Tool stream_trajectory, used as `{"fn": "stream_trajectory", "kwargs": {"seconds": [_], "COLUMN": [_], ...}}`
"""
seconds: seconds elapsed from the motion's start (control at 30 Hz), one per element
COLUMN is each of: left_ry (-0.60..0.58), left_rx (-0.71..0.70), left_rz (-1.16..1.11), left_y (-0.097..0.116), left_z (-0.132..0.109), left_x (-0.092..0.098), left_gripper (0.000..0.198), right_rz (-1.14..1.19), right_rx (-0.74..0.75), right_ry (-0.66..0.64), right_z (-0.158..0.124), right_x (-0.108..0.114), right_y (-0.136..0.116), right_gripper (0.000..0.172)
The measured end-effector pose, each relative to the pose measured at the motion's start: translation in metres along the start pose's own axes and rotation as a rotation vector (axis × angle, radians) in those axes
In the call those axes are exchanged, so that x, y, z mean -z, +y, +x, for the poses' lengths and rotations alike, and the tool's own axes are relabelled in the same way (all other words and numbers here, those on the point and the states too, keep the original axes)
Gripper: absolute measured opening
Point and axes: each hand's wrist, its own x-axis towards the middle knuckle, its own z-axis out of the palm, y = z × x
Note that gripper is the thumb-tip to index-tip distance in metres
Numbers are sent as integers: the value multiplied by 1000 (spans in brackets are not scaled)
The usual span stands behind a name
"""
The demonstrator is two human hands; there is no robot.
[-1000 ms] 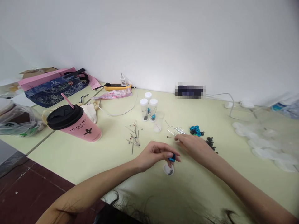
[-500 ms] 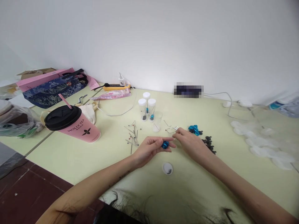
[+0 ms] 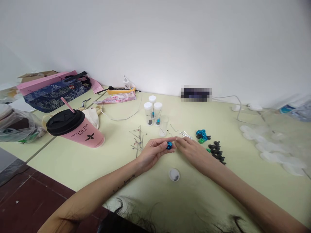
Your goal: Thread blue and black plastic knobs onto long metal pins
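Note:
My left hand (image 3: pixel 153 151) pinches a small shiny blue bead (image 3: pixel 169 145) between thumb and fingers above the pale yellow table (image 3: pixel 77 161). My right hand (image 3: pixel 190 149) meets it from the right, its fingertips pressed together at the bead; what it holds, if anything, is too small to make out. A small white cap (image 3: pixel 174 174) with dark bits in it lies just in front of both hands. Thin metal pins (image 3: pixel 186 134) lie behind my right hand, and more pins (image 3: pixel 138 139) lie left of my left hand.
Blue beads (image 3: pixel 201 133) and black beads (image 3: pixel 217 151) lie right of the hands. Three white-capped vials (image 3: pixel 153 111) stand behind. A pink lidded drink cup (image 3: pixel 77 128) stands at the left, bags and a power strip (image 3: pixel 120 90) at the back, white round pads (image 3: pixel 272 152) on the right.
My left hand lifted the blue bead away from the white cap and carried it back. My right hand left the pins and came in to meet the bead.

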Motion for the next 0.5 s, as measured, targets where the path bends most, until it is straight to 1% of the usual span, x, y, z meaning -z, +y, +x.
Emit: {"fn": "stream_trajectory", "kwargs": {"seconds": [0.13, 0.23, 0.33, 0.4, 0.5], "left_ry": [12, 21, 23, 22, 15], "left_rx": [-13, -13, -17, -23, -13], "left_rz": [40, 74, 111, 132, 148], "left_y": [-1, -1, -1, -1, -4], "left_z": [1, 1, 1, 1, 1], "left_x": [3, 4, 3, 3, 3], "left_gripper": [31, 31, 30, 29, 28], "right_rz": [-20, -38, -54, -56, -62], "right_rx": [-2, -35, -74, -122, -247], "right_ry": [-41, -70, -135, -169, -149], "right_z": [-8, -13, -16, -16, -20], "right_x": [5, 15, 30, 40, 52], "right_y": [-4, -8, -13, -13, -1], "right_gripper": [36, 28, 22, 23, 24]}}
